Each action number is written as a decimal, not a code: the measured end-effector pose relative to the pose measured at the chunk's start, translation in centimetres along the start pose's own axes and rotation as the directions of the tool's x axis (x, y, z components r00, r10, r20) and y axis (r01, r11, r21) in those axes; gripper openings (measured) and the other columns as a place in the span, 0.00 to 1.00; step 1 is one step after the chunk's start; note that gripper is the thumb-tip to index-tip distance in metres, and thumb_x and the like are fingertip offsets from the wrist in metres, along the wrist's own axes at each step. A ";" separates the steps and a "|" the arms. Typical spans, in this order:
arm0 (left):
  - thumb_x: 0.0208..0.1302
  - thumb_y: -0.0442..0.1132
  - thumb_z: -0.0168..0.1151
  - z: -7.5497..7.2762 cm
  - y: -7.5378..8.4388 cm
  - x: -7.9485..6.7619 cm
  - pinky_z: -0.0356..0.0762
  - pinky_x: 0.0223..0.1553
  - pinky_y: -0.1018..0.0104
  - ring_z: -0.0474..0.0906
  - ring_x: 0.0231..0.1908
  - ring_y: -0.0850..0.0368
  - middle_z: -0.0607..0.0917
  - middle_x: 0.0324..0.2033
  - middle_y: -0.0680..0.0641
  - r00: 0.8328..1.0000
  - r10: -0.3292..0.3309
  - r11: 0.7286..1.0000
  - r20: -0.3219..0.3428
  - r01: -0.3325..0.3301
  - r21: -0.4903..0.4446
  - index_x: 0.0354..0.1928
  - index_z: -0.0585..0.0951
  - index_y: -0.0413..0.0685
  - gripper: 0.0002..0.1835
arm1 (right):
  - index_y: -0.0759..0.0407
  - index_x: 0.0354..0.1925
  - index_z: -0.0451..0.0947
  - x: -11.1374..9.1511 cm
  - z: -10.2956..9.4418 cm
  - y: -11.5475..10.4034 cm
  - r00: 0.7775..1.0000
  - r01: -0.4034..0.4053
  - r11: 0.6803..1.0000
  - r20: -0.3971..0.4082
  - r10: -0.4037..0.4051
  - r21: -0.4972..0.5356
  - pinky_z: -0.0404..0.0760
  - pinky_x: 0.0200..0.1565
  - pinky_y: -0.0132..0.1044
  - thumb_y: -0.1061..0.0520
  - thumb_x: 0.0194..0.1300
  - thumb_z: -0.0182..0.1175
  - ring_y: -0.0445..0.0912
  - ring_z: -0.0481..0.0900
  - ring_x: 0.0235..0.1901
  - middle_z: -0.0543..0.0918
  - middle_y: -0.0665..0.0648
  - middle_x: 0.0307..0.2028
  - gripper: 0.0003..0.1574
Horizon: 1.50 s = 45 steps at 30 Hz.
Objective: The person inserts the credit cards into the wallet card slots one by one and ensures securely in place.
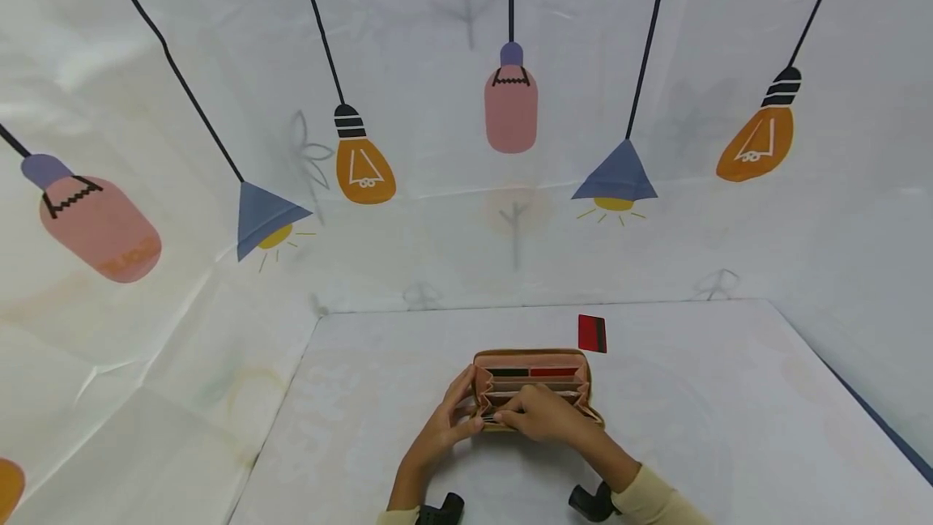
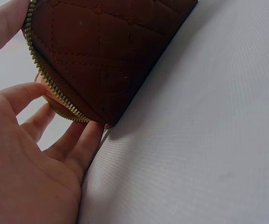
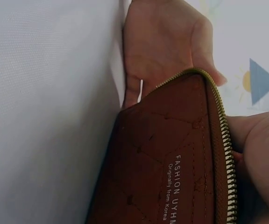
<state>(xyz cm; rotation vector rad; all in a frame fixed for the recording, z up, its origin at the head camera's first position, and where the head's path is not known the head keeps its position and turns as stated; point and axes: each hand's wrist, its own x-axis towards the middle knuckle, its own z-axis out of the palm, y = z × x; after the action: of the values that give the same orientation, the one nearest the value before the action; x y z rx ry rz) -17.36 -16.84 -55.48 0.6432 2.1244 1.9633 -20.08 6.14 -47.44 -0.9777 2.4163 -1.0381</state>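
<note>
A brown zip-around wallet [image 1: 530, 353] stands unzipped on the white table, its pink lining and several pleated slots facing up. A dark card [image 1: 508, 373] and a red card [image 1: 554, 373] show in the back slots. My left hand [image 1: 446, 420] grips the wallet's left end, thumb at the front wall and fingers along the side. Over the front compartment, my right hand [image 1: 543, 414] has bent fingers reaching inside; their tips are hidden, and I cannot tell whether they pinch anything. Quilted brown leather [image 3: 148, 154] with printed lettering and a gold zipper [image 3: 225, 140] fill the right wrist view.
A red card with a dark stripe [image 1: 592, 334] lies on the table [image 1: 692, 395] just behind the wallet's right corner. White sheets [image 1: 437, 249] printed with hanging lamps rise behind and to the left of the table. Dark wrist devices [image 1: 441, 509] sit at both wrists.
</note>
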 end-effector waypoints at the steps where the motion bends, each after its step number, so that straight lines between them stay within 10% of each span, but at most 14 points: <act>1: 0.72 0.40 0.59 0.0 0.0 0.0 0.68 0.67 0.59 0.52 0.74 0.35 0.42 0.79 0.40 1.000 0.005 1.000 0.002 -0.005 0.001 0.81 0.47 0.53 0.43 | 0.60 0.26 0.88 0.0 0.0 0.0 1.000 0.000 1.000 -0.002 0.000 -0.009 0.57 0.18 0.24 0.51 0.71 0.61 0.32 0.55 0.12 0.61 0.39 0.10 0.21; 32: 0.69 0.41 0.64 0.1 0.0 0.0 0.70 0.64 0.61 0.53 0.73 0.34 0.43 0.79 0.39 1.000 0.022 0.999 -0.002 -0.021 0.025 0.81 0.46 0.52 0.47 | 0.59 0.20 0.85 0.3 0.7 0.2 0.997 -0.069 0.996 0.016 0.070 -0.059 0.56 0.17 0.25 0.47 0.69 0.62 0.33 0.57 0.12 0.61 0.39 0.09 0.24; 45: 0.63 0.46 0.70 0.2 0.3 -0.1 0.68 0.66 0.60 0.51 0.75 0.43 0.44 0.80 0.47 0.997 -0.074 0.997 -0.029 0.075 0.029 0.80 0.47 0.62 0.52 | 0.53 0.26 0.87 -0.2 0.2 -0.4 0.999 -0.046 0.996 -0.009 0.045 -0.082 0.61 0.19 0.27 0.49 0.70 0.61 0.32 0.61 0.15 0.67 0.39 0.14 0.18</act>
<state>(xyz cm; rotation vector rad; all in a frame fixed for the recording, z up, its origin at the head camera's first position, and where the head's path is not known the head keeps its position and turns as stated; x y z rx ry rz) -17.11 -16.70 -55.18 0.5363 2.1654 1.9166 -19.64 6.03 -47.23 -0.9421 2.4929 -0.9353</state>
